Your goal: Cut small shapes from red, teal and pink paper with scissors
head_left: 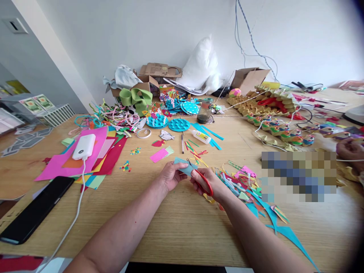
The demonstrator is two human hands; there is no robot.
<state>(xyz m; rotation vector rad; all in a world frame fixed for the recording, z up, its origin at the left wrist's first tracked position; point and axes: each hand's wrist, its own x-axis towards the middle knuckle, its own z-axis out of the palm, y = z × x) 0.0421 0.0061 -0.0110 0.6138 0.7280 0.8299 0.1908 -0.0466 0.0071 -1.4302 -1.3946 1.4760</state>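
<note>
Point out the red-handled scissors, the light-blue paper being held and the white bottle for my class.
Red-handled scissors (210,189): head view, on the red handle.
Light-blue paper (186,170): head view, on its exposed surface.
White bottle (202,136): head view, on its label.

A pale wall (136,30) is fronted by a wooden tabletop (170,235).
A few thin bluish cables (247,22) are hung down the right half of the wall. On the left, a greyer side wall (31,68) is bordered by a slanting white strip (53,49), and a small wall plate (14,25) is fixed high up. Light brown grain is shown along the tabletop, and the room is softly lit.
</note>
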